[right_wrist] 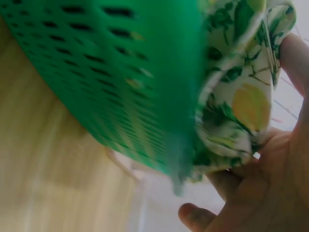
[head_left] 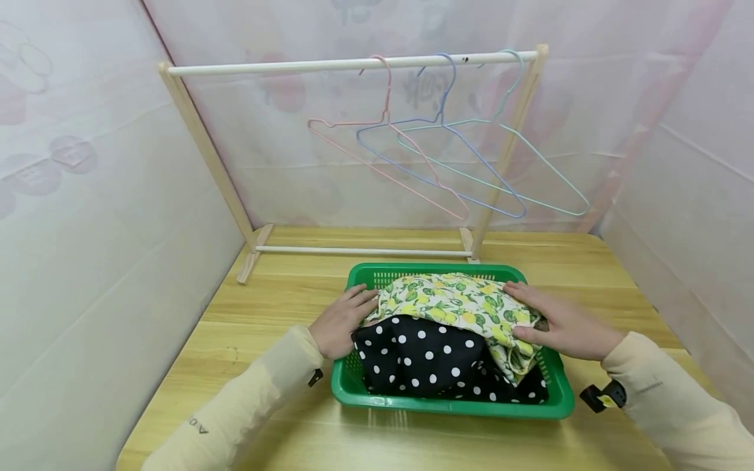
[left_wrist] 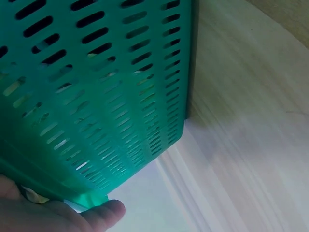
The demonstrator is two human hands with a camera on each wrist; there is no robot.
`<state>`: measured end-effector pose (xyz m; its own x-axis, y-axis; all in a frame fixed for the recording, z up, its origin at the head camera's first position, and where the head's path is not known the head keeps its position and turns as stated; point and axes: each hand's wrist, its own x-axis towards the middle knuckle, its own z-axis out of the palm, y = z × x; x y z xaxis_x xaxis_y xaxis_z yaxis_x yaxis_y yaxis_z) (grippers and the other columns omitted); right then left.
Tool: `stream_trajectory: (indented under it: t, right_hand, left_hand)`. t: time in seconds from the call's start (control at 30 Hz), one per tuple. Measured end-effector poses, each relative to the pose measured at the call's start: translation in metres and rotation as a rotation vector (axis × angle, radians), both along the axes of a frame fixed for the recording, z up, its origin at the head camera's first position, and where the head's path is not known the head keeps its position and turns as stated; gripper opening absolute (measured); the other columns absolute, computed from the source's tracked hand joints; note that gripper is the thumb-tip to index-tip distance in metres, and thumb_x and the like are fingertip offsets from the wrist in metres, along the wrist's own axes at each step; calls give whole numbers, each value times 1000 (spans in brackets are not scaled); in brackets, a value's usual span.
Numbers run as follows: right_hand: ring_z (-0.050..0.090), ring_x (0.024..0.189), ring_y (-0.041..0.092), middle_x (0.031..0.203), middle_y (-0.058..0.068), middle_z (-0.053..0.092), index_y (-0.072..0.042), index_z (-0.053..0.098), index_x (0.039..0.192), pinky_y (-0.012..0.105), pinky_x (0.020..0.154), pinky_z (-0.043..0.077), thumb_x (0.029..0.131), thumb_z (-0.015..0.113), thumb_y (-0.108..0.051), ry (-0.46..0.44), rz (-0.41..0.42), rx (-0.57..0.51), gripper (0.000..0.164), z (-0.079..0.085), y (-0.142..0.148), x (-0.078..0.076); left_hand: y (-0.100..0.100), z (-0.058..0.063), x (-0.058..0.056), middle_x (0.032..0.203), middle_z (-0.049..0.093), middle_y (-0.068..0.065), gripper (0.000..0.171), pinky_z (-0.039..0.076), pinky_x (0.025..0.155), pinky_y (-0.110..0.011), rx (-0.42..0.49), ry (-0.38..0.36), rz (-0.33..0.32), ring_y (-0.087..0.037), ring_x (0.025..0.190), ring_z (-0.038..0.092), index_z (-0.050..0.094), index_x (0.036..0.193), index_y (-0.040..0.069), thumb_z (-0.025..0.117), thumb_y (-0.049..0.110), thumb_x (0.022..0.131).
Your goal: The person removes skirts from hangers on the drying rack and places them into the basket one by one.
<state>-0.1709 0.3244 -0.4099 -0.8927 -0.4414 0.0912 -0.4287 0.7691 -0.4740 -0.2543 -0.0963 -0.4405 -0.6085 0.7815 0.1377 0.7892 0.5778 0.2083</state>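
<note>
In the head view, a green plastic basket (head_left: 453, 407) holds two folded cloths. On top lies a white cloth with a lemon print (head_left: 453, 297); a black cloth with white dots (head_left: 424, 356) bulges out in front of it. The left hand (head_left: 344, 320) reaches over the basket's left rim, its fingers at the lemon cloth's left edge. Its fingertips also show by the rim in the left wrist view. With thumb and fingers spread, the right hand (head_left: 568, 324) rests against the lemon cloth's right end. The right wrist view shows this cloth's folded edge (right_wrist: 241, 101) between thumb and fingers.
Behind the basket stands a wooden rack with a white rail (head_left: 265, 67). Pink (head_left: 389, 123), blue (head_left: 442, 121) and mint (head_left: 501, 123) hangers hang toward its right end. The wooden table (head_left: 283, 281) is bordered by pale patterned sheets (head_left: 88, 229).
</note>
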Motion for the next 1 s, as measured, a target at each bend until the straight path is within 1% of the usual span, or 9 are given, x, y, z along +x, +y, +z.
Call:
stream_trajectory:
  t: [0.07,0.17,0.3,0.37,0.43,0.53,0.7,0.8,1.0]
  right_hand:
    - [19,141,43,157,18,19,-14,21,154,66,100,30,93,64,-32,-18,0,-27,77,-7,-2,0]
    - [12,143,42,158,18,12,-19,13,155,69,100,25,94,63,-30,-55,-1,-71,79,-15,-5,0]
    - [11,143,42,158,19,11,-24,8,155,68,102,24,95,60,-35,-72,-2,-44,80,-22,-10,0]
    - [12,142,43,158,20,12,-24,8,155,68,103,24,95,60,-38,-68,-7,-29,81,-24,-13,0]
    - [12,142,43,157,20,14,-23,9,155,68,102,24,94,60,-39,-46,-12,-10,82,-26,-14,0]
    - [13,143,42,157,18,17,-18,12,155,69,102,23,93,61,-42,9,-22,27,83,-27,-17,-1]
    - [13,143,40,156,17,22,-9,16,154,70,104,16,93,58,-47,86,-37,124,83,-30,-21,0]
    - [14,143,40,156,16,22,-8,16,154,69,106,13,94,57,-49,97,-47,157,83,-32,-23,2]
    - [19,141,41,156,15,23,-8,18,154,65,106,20,93,56,-52,115,-60,186,84,-35,-24,3]
  left_hand:
    - [1,2,0,151,35,-15,50,21,114,-45,-32,1,-1,-36,142,22,43,143,3,44,28,99]
    - [3,6,1,153,32,-14,55,22,112,-53,-101,-8,15,-35,144,18,39,146,5,48,28,97]
    - [5,10,4,157,25,-9,62,21,107,-64,-193,-29,33,-31,146,11,32,150,9,51,33,95]
    - [7,12,6,158,23,-7,66,19,107,-66,-221,-22,36,-30,146,9,30,151,11,50,39,95]
    - [9,12,7,158,21,-5,70,17,107,-67,-251,6,47,-28,147,7,28,152,13,46,51,95]
    - [14,12,7,159,20,-4,79,14,106,-69,-303,91,62,-27,147,4,25,153,16,38,66,92]
    - [21,11,10,160,15,-6,85,11,106,-71,-439,236,57,-28,147,0,19,154,15,29,71,91]
    - [23,10,11,160,14,-5,85,10,106,-70,-475,254,59,-28,147,2,15,155,15,28,71,92]
    - [24,9,12,160,15,-1,86,10,108,-67,-465,211,70,-23,145,17,10,155,14,22,71,93]
